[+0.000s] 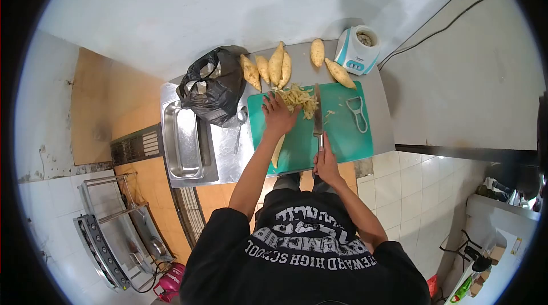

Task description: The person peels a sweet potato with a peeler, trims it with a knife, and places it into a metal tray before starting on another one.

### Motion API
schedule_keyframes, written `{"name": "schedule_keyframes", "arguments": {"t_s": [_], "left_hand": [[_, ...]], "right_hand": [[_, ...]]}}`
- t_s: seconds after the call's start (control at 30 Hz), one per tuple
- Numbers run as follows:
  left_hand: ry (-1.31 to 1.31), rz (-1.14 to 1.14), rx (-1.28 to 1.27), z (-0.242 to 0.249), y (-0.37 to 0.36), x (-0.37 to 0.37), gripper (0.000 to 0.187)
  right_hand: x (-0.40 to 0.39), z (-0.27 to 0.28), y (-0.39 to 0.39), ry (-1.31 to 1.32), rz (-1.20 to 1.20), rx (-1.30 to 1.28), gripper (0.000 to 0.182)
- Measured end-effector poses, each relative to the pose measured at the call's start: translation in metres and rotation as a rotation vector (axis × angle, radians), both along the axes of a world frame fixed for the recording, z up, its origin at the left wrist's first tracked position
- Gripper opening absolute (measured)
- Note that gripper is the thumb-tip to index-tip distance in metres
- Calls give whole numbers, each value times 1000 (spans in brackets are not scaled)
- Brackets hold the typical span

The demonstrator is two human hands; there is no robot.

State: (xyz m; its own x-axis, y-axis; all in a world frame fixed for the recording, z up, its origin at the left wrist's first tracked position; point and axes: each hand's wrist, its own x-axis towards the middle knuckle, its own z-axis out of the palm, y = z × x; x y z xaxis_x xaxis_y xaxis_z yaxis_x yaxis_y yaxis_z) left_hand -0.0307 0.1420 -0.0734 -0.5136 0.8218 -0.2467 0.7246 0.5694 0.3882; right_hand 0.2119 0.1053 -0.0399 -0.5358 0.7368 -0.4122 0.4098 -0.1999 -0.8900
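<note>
My right hand (325, 163) is wrapped round the handle of a kitchen knife (318, 112), its blade pointing away from me over the green cutting board (342, 145). Left of the blade lies a pile of pale cut strips (298, 98). My left hand (278, 115) rests palm down at the pile's left edge, fingers spread, partly covering it. Under my left forearm a peeled, pale long piece (278, 152) shows in part on the board. A white peeler (358, 115) lies at the board's right side, with a few scraps between it and the knife.
Several unpeeled sweet potatoes (275, 64) lie behind the board, one (340, 73) touching its far edge. A blender base (358, 49) stands at the back right. To the left are a black plastic bag (214, 87), a spoon (242, 116) and a steel basin (182, 142).
</note>
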Motion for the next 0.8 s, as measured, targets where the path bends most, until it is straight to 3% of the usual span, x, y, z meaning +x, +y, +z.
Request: {"name": "schedule_keyframes", "arguments": {"t_s": [0.1, 0.27, 0.4, 0.53, 0.6, 0.73, 0.8], "left_hand": [[7, -33, 110, -6, 8, 10, 105], [34, -62, 177, -7, 18, 38, 97], [-27, -136, 130, 9, 18, 36, 90], [-41, -74, 275, 24, -12, 7, 83], [70, 60, 455, 26, -35, -9, 78], [5, 63, 372, 73, -67, 20, 72], [39, 37, 108, 87, -77, 43, 69]], "right_hand": [[7, 1, 5, -63, -77, 87, 60], [4, -29, 14, -236, -29, 459, 60], [-11, 3, 20, -230, 70, 287, 59], [14, 23, 30, -278, 54, 424, 56], [34, 29, 37, -331, 43, 516, 55], [49, 28, 54, -452, 22, 530, 53], [49, 24, 59, -440, 9, 538, 53]]}}
